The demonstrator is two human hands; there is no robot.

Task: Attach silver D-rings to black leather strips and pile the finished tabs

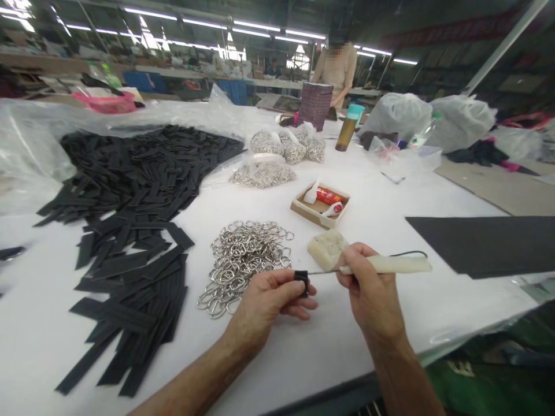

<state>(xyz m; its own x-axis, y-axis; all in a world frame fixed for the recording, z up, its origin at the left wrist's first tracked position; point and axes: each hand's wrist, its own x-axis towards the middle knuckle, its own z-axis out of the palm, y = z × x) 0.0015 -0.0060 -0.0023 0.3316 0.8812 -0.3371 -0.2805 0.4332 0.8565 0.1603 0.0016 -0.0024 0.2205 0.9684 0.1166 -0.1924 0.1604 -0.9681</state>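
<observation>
Between the thumb and fingers of my left hand (277,294) is a small folded black strip (301,281). My right hand (368,283) is closed round the pale handle of an awl-like tool (399,264), whose thin metal shaft points left and meets the strip's right side. Whether a ring sits inside the fold is hidden. A loose heap of metal D-rings (251,254) lies just beyond my left hand. Beyond the tool's shaft rests a whitish, wax-like block (327,247), close to my right hand. Loose black strips (134,289) are spread to the left.
A shallow box (318,216) holds a red tube and white pieces. Behind it are bags of rings (264,172) and a bottle with a teal lid (349,130). A big pile of black strips (143,167) covers the back left; a black sheet (489,242) lies right. A person (338,66) stands across the table.
</observation>
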